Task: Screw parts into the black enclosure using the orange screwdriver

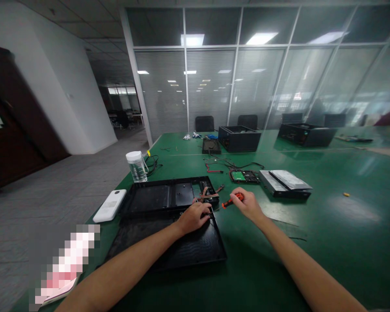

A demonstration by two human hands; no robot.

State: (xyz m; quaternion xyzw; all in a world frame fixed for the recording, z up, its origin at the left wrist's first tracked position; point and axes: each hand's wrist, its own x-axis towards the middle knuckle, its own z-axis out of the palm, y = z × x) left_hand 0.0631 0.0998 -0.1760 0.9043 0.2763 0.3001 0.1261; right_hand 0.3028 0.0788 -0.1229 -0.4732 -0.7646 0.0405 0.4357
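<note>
My right hand [248, 203] is closed around the red and black handle of a screwdriver [233, 200]. Its thin shaft points left toward the edge of an opened black plastic case [169, 195]. Over that edge rests my left hand [195, 217], fingers bent and pressed down beside the shaft's tip. Whatever lies under those fingers is hidden. Striped multi-coloured ribbon wires [205, 196] come out of the case just beyond my left hand. The two halves of the case lie flat, one behind the other.
Right of the case are a circuit board [243, 176] and a disc drive [284, 184]. A water bottle [137, 167] and a white power bank [109, 206] stand at the left. Farther back are loose cables [240, 165] and two black computer cases [238, 138]. A yellow piece [346, 194] lies right.
</note>
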